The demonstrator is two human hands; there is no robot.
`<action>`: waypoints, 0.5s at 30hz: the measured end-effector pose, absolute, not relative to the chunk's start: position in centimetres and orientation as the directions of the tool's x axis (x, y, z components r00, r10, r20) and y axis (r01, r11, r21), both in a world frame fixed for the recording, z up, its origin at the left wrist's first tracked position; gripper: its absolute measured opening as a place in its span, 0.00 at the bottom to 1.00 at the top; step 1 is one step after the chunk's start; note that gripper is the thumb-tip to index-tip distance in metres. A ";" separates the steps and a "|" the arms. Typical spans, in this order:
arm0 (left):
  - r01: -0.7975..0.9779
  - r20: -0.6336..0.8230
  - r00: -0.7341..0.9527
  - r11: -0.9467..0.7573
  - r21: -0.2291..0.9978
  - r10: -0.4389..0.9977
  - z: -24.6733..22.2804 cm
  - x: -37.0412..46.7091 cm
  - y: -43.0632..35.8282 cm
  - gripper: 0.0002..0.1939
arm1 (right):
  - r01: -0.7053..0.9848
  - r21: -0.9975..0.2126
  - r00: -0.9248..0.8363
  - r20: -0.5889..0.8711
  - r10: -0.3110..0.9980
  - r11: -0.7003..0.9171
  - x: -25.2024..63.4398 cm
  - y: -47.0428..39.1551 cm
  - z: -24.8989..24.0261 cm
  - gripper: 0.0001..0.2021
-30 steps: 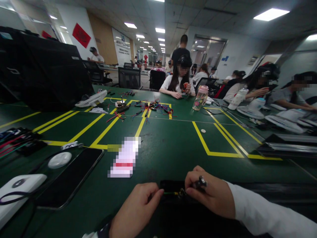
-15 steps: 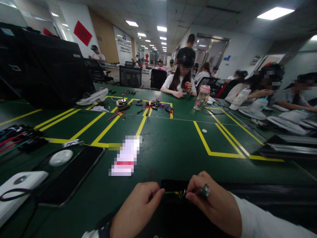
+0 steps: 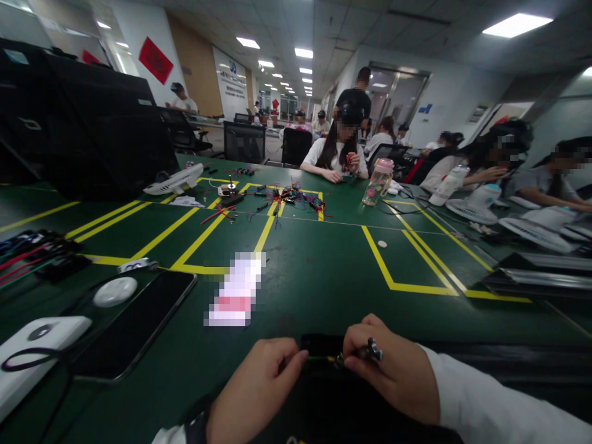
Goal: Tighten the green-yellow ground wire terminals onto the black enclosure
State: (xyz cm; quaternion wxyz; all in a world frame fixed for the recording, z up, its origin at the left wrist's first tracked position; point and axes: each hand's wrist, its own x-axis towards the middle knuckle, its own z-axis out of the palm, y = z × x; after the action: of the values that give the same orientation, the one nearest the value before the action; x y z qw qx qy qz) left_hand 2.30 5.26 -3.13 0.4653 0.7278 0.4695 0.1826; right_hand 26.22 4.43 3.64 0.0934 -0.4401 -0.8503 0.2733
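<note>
My left hand (image 3: 261, 385) is closed, with thumb and forefinger pinching one end of a thin green wire (image 3: 319, 357). The wire runs right and turns yellow near its far end, where it meets a small dark metallic piece (image 3: 339, 360) at my right fingertips. My right hand (image 3: 395, 373) is curled closed round a slim tool with a shiny metal end (image 3: 374, 349) sticking out above the fingers. Its exact kind is hidden by the hand. Both hands hover above a black surface (image 3: 337, 401) at the near table edge.
To the left lie a dark phone (image 3: 139, 327), a white power bank (image 3: 41, 357) with a black cable, and a round white case (image 3: 115, 291). A lit screen (image 3: 235, 290) sits ahead. Tangled wires (image 3: 291, 196) and a pink-lidded bottle (image 3: 378, 182) stand further off. A person (image 3: 335, 148) sits opposite.
My right hand has shifted slightly left and up, and the tool's metal end has turned with it. My left hand and the wire stay nearly in place.
</note>
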 end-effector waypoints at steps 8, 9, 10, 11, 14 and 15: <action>0.522 -0.183 0.493 -0.122 0.844 0.850 -2.9 2.3 5.3 0.21 | 0.619 -0.563 -0.715 -0.114 0.690 0.548 26.4 6.2 4.3 0.04; 0.524 -0.180 0.494 -0.126 0.842 0.851 -3.0 2.3 5.3 0.21 | 0.609 -0.569 -0.724 -0.113 0.681 0.552 26.5 6.3 4.3 0.04; 0.527 -0.178 0.493 -0.130 0.840 0.852 -3.0 2.3 5.3 0.21 | 0.602 -0.577 -0.728 -0.112 0.676 0.553 26.5 6.4 4.2 0.04; 0.530 -0.175 0.491 -0.133 0.838 0.853 -3.1 2.2 5.2 0.21 | 0.598 -0.584 -0.728 -0.109 0.676 0.549 26.6 6.4 4.2 0.04; 0.537 -0.161 0.490 -0.151 0.830 0.857 -3.3 2.2 5.3 0.21 | 0.613 -0.613 -0.686 -0.101 0.721 0.498 27.2 6.2 4.4 0.06; 0.538 -0.156 0.491 -0.157 0.828 0.857 -3.4 2.2 5.3 0.21 | 0.628 -0.622 -0.655 -0.098 0.749 0.468 27.4 6.0 4.5 0.07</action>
State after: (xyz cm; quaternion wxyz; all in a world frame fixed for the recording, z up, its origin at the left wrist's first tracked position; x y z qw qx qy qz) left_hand 2.19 5.30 -3.41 0.4457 0.7394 0.4718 0.1791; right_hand 27.44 6.04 4.46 0.0944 -0.4043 -0.8515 0.3202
